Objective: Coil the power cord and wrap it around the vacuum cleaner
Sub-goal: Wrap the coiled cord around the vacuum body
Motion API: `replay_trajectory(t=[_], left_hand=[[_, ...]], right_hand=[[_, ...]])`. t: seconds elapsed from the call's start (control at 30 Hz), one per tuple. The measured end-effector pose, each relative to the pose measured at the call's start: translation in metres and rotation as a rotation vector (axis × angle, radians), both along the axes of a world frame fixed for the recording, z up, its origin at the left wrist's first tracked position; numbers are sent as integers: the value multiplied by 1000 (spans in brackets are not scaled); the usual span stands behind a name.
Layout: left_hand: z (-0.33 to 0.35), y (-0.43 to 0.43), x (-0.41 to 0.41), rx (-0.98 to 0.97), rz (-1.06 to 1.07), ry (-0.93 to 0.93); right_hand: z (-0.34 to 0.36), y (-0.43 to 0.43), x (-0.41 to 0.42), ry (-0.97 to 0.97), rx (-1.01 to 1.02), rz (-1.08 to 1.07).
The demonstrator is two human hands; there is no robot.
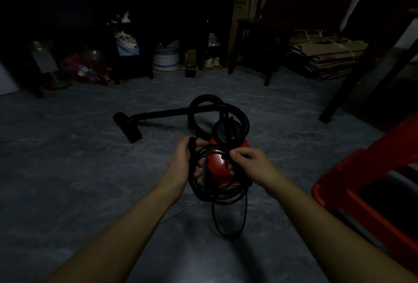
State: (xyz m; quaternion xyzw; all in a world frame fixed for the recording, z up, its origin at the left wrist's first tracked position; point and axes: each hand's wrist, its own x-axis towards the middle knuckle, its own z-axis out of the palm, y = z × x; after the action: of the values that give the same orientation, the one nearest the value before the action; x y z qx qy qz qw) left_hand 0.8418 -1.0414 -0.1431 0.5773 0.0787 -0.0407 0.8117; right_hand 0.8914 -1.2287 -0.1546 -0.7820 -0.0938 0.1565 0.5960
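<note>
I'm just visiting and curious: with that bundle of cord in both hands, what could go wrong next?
The coils are held only by the left hand and right hand, so they may spring apart. A slack loop hangs down and could snag on the vacuum cleaner. In the dim light, the hose may tangle with it.

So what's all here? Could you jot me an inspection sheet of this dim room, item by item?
Surface: grey tiled floor, dimly lit.
Job's things: red vacuum cleaner standing on the floor; its black hose loops behind to a wand and floor nozzle lying flat.
Clutter: jars, bags and a white bucket under dark furniture; flattened cardboard stacked at the right.
Grippers: left hand holds the coil and a black end piece; right hand pinches a strand.
Cables: power cord gathered in loops between the hands, one long loop hanging toward the floor.
Surroundings: red plastic chair at the right, wooden stool behind.
</note>
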Motion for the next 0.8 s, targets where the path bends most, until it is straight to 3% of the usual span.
replay_trajectory(t=[0.2, 0.43, 0.8], left_hand=[[-9, 6, 0, 200, 59, -92], [-6, 3, -3, 225, 152, -144], [-11, 8, -5, 446, 1, -241]], right_hand=[[2, 2, -1, -43, -10, -12], [-3, 4, 3, -125, -39, -28], [-6, 3, 9, -173, -80, -81]])
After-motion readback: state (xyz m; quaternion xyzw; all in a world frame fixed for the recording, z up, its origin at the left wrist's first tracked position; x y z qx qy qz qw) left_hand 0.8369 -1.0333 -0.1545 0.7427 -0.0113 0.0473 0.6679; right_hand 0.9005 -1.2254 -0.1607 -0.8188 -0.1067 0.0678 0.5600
